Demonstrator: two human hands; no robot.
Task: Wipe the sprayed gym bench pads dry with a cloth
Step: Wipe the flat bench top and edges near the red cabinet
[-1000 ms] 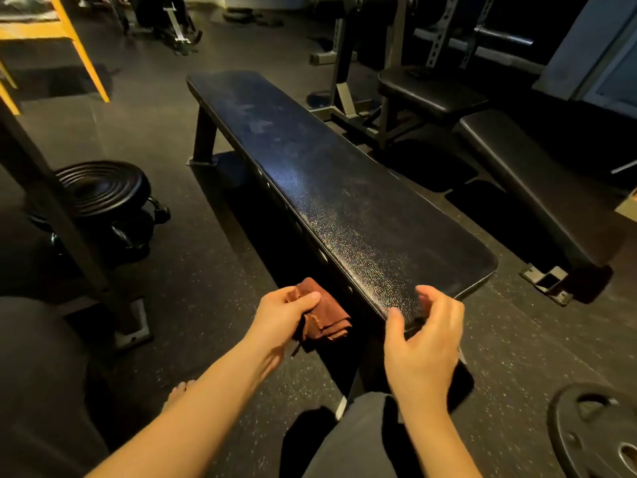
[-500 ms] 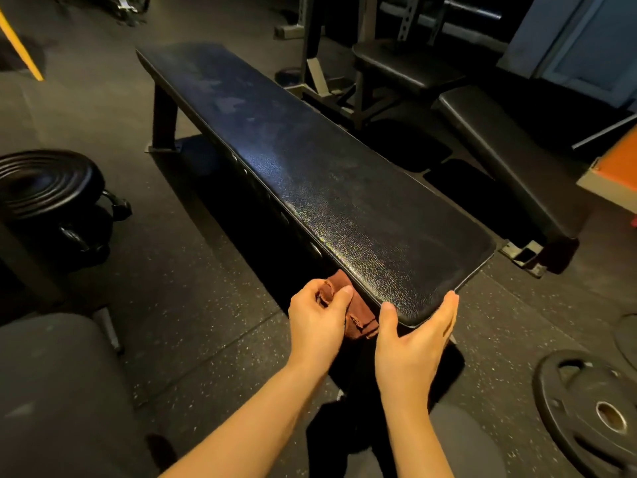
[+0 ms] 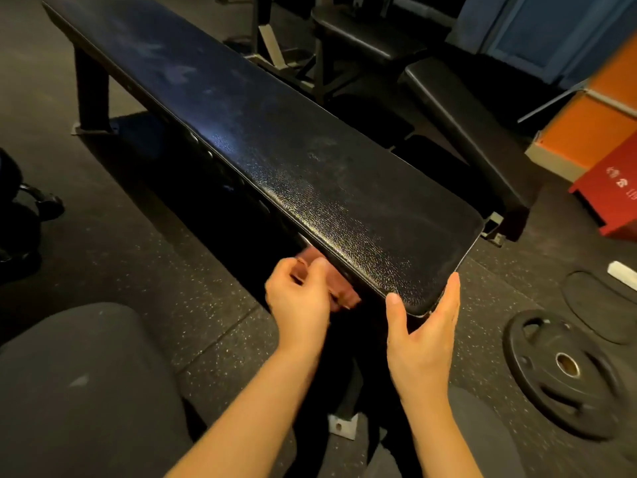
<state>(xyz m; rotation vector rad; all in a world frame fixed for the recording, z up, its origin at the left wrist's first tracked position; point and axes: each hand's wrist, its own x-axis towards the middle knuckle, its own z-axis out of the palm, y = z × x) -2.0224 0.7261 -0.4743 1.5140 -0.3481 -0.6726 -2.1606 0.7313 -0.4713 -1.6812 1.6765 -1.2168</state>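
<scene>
A long black flat bench pad (image 3: 275, 160) runs from far left to its near end in front of me, its textured top glinting with wet speckles. My left hand (image 3: 298, 298) grips a reddish-brown cloth (image 3: 339, 288) against the pad's left side edge, just under the near end; most of the cloth is hidden behind the hand. My right hand (image 3: 422, 339) cups the pad's near corner, thumb on the left side and fingers stretched up along the end edge.
A second black bench (image 3: 475, 132) lies to the right, with a rack frame (image 3: 275, 46) behind. A weight plate (image 3: 565, 370) lies on the rubber floor at right, near an orange and red box (image 3: 599, 139). My knee (image 3: 86, 391) fills the lower left.
The view has come closer to the bench end. My left hand with the cloth stays at the pad's side edge. My right hand stays cupped round the near corner.
</scene>
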